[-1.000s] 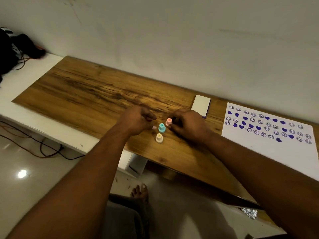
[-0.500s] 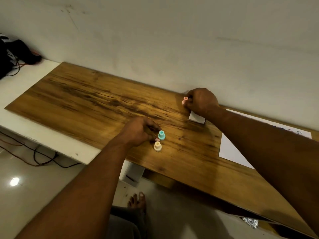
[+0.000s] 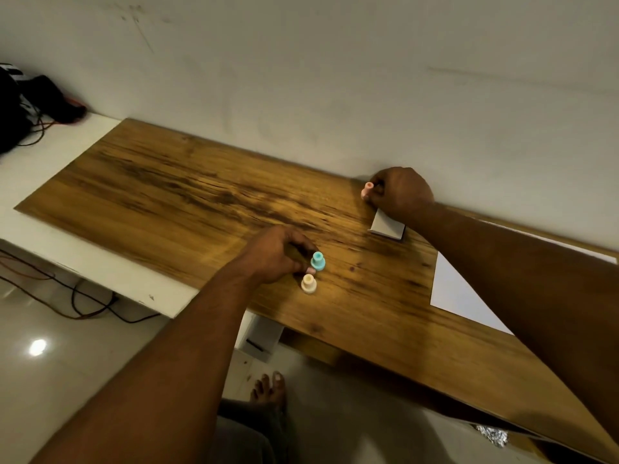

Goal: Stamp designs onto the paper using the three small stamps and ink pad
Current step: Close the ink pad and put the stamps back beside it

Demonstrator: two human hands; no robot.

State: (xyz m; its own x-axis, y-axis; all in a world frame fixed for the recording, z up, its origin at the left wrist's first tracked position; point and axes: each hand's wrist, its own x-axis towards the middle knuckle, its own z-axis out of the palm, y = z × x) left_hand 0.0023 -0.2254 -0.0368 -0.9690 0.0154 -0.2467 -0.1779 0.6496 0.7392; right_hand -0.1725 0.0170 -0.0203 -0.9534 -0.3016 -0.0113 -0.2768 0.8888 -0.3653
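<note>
- right hand (image 3: 403, 192) carried pink stamp (image 3: 367, 190) from the stamp cluster to the far end of the ink pad (image 3: 388, 226)
- right forearm now hides most of the paper (image 3: 459, 293)

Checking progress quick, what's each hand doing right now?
Left hand: curled beside the teal stamp, grip cannot be told.
Right hand: closed on the pink stamp.

One camera only, worn on the person's head: it looks forward and down along both forearms at the wooden tabletop (image 3: 174, 202), wall close behind, floor below.
</note>
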